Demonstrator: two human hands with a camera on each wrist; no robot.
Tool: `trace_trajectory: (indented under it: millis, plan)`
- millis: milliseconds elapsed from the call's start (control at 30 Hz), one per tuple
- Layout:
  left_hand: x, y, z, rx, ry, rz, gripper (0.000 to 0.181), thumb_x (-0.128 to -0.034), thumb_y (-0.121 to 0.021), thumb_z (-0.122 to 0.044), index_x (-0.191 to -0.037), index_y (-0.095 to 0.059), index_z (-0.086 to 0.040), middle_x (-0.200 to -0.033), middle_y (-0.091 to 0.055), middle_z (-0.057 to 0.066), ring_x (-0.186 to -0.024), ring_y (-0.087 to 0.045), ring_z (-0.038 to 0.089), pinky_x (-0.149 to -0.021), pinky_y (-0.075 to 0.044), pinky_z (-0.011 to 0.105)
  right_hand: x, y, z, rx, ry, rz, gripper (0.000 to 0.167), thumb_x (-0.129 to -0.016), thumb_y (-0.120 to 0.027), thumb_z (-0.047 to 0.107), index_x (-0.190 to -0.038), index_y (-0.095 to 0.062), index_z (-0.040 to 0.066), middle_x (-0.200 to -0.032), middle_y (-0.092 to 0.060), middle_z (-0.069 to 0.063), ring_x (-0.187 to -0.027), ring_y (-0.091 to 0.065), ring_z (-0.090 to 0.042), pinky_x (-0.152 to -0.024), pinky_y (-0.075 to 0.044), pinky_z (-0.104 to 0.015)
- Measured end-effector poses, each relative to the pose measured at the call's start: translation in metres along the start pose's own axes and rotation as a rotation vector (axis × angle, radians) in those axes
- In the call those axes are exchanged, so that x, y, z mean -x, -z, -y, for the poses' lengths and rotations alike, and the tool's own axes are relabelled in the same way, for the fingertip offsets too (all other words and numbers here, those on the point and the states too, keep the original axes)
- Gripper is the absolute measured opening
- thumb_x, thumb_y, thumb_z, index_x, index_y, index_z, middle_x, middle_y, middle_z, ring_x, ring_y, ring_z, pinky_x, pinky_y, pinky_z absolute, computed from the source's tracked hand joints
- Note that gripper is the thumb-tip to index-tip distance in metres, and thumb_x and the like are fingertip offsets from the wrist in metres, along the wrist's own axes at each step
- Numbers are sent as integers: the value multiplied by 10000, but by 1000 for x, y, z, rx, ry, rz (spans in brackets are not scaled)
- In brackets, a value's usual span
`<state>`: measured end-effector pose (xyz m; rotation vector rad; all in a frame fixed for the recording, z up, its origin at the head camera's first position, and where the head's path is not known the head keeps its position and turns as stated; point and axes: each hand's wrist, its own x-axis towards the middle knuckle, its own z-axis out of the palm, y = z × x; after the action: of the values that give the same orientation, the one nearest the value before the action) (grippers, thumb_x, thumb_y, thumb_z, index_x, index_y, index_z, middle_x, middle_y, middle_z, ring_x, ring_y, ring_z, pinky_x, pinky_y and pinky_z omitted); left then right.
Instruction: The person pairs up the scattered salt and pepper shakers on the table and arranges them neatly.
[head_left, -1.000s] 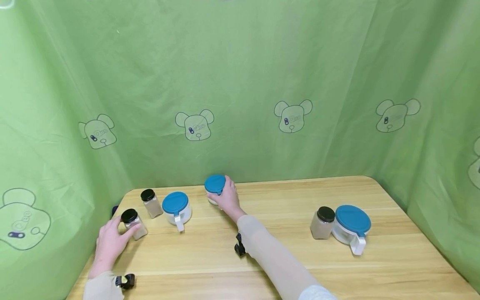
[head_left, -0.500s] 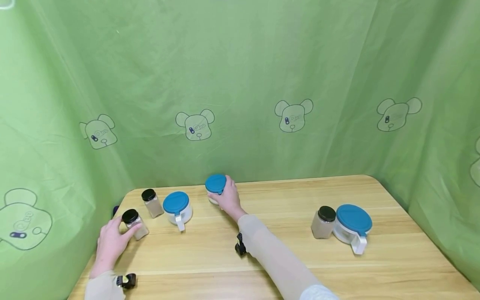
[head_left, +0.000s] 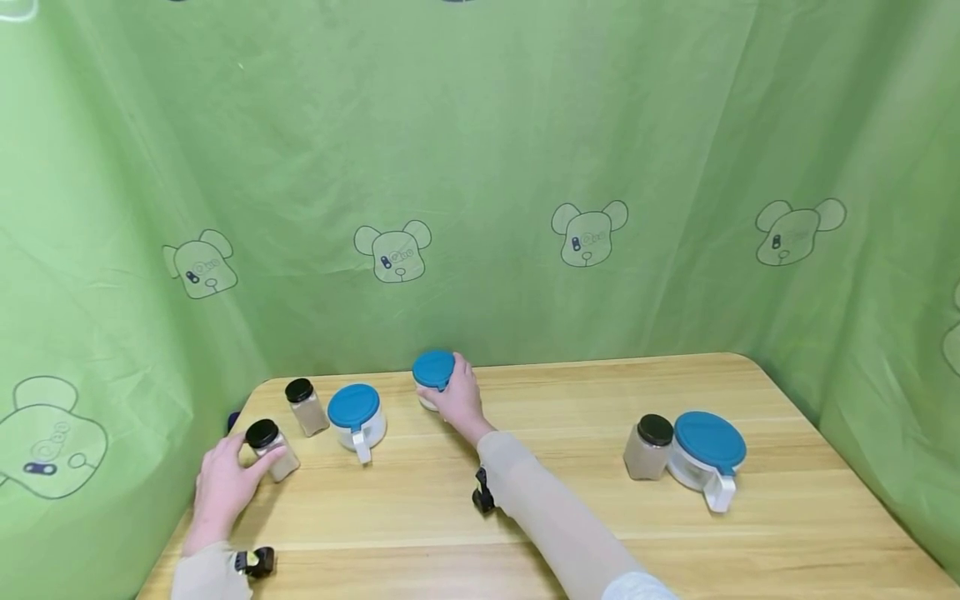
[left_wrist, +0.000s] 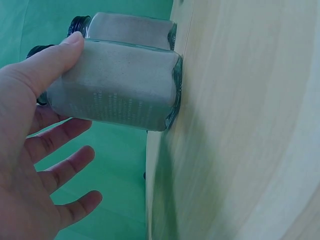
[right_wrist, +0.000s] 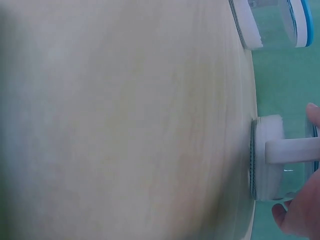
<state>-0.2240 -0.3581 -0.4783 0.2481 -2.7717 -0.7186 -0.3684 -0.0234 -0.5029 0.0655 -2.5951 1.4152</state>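
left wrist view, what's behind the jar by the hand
Behind the near jar stands a second jar with a dark lid, then green cloth. The near jar hides part of the second jar from sight.

Green fabric (head_left: 480,150) hangs behind a wood-grain table (head_left: 570,433).

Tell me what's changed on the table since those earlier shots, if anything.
Nothing visibly changed; the whole head view only drifted slightly, which looks like camera movement. The left hand still holds the nearer left black-lidded jar, and the right hand still holds the farthest blue-lidded pot. The rear left jar, left pot, right jar and right pot stayed put.
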Motion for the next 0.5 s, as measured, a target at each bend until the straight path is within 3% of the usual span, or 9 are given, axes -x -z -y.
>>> trace_trajectory:
  millis: [267, 500]
  plan:
    - [1, 1, -2, -14, 9, 10, 909, -855, -644, -593, -1373, -425, 120, -1406, -404, 347, -1263, -365, 533, -1019, -297, 705, -1, 1, -2, -21, 10, -12, 948, -771, -822, 374, -1484, -286, 52, -1469, -414, -195, -1347, -435, -377, -1095, -406, -537]
    - [1, 1, -2, -6, 11, -26, 889, -848, -663, -579, -1359, -453, 118, -1396, -426, 316, -1255, -383, 503, -1018, -322, 667, -1, 2, -4, -33, 21, -22, 940, -771, -827, 348, -1474, -292, 27, -1455, -421, -208, -1343, -435, -382, -1094, -404, -545]
